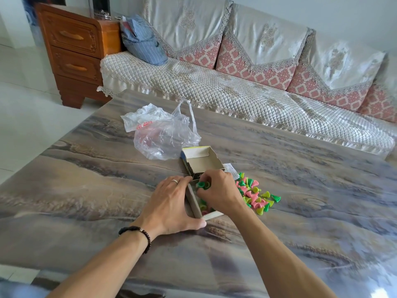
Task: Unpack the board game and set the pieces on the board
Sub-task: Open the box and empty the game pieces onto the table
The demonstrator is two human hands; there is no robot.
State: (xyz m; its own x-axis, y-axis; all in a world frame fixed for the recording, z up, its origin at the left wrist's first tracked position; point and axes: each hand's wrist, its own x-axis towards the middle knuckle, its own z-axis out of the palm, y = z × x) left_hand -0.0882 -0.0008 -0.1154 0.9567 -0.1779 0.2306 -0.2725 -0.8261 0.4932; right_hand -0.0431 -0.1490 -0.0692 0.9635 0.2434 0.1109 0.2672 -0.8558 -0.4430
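Two bare hands work at a small open box tray (194, 202) near the middle of a marble-patterned surface (300, 222); the tray serves as the landmark. Left of the tray, the left hand (169, 203), wearing a ring and a dark bead bracelet (139, 235), braces it: straight fingers (182, 181) lie along the tray's left wall and the thumb presses its near corner. Over the tray, the right hand (219, 192) reaches inside, its curled fingers (207, 179) pinching green game pieces (203, 185); more green, yellow and pink pieces lie in the tray beneath the hand. Behind the tray, touching its far end, stands the empty box lid (202, 161), open side up. Behind and left of the lid lies a crumpled clear plastic bag (163, 134). Right of the tray, just beside it, a loose pile of cone-shaped pieces (255, 195) in pink, green and yellow rests on the surface, with a small printed paper slip (232, 169) at its far edge. Beyond the surface runs a sofa (236, 93) with a quilted cover, a wooden drawer cabinet (73, 50) at its left end.
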